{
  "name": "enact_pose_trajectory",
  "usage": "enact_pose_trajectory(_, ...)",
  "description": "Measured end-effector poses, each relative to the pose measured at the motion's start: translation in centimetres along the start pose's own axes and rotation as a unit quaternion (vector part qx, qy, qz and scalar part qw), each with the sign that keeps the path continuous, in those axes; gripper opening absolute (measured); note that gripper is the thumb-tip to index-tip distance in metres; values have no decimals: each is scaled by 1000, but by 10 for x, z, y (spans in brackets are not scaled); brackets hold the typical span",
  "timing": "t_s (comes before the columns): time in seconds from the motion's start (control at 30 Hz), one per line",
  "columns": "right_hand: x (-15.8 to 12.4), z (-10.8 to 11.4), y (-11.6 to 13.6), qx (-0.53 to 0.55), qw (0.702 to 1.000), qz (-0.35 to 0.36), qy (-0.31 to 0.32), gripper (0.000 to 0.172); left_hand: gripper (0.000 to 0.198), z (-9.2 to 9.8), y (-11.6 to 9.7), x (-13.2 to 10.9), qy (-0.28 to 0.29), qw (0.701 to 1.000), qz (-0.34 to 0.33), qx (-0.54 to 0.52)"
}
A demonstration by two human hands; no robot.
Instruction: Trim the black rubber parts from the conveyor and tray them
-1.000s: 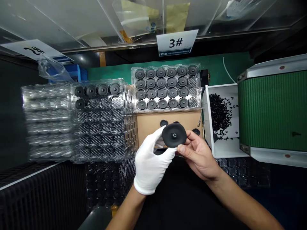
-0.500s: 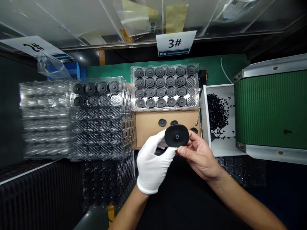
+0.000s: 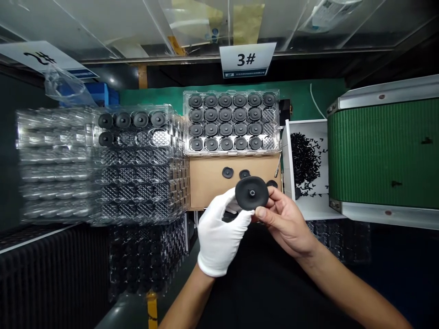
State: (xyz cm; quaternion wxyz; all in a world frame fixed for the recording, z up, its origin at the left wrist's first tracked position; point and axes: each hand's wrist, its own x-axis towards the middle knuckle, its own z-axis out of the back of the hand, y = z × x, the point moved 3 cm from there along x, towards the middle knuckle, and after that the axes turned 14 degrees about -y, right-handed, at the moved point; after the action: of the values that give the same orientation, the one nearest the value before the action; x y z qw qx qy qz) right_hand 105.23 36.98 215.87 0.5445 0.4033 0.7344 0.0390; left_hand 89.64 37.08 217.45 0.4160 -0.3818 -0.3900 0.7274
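Note:
A black rounded disc-shaped part with a small round post at its centre (image 3: 252, 193) is held up between both hands, its dished face towards me. My left hand (image 3: 219, 235), in a white glove, is closed on its left and lower edge. My bare right hand (image 3: 286, 221) pinches its right edge between thumb and fingers. Behind it, similar black parts (image 3: 227, 172) lie on a brown board (image 3: 202, 187). Beyond the board, a clear plastic tray (image 3: 187, 123) carries several rows of such parts, with some cells at its right side bare.
Stacked clear trays (image 3: 130, 173) stand on the left, a few black parts in the top one. To the right, a white bin (image 3: 290, 160) contains many tiny black pieces, beside a green ribbed conveyor belt (image 3: 377, 151). A thin metal tool (image 3: 277, 165) lies near the bin.
The view has shifted slightly, so the surroundings sit a little further left. Both hands keep hold of the black part in nearly the same position. Dark specks on the belt have moved.

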Motion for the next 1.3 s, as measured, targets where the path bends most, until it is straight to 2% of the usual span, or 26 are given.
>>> enact_pose_trajectory(0.3, -2, 2, 2, -21, 1000, -7, -13, 29, 38, 1, 1, -7, -2, 1000, -9, -16)
enact_pose_trajectory(0.6, 0, -7, -6, -54, 998, 4, -29, 33, 35, 9, 17, -5, -15, 998, 28, -52)
enact_pose_trajectory(0.8, 4, -22, -7, -103, 993, 9, -53, 34, 26, 19, 38, 13, -68, 990, 88, -84)
enact_pose_trajectory(0.87, 9, -27, -12, -139, 989, 10, -56, 34, 31, 24, 47, 24, -58, 987, 111, -96)
enact_pose_trajectory(0.97, 24, -29, -32, -236, 971, 2, -39, 34, 32, 30, 69, 39, 24, 988, 129, -78)
enact_pose_trajectory(1.03, 36, -26, -53, -291, 956, -11, -29, 34, 26, 32, 94, 44, 89, 984, 144, -49)
enact_pose_trajectory(1.1, 49, -17, -75, -323, 945, -20, -41, 36, 20, 31, 125, 46, 127, 978, 165, -28)
enact_pose_trajectory(1.2, 63, 10, -98, -378, 921, -16, -99, 44, 13, 17, 176, 53, 129, 971, 201, 11)
enact_pose_trajectory(1.3, 65, 49, -100, -428, 887, 2, -173, 43, 13, -3, 219, 76, 82, 967, 231, 67)
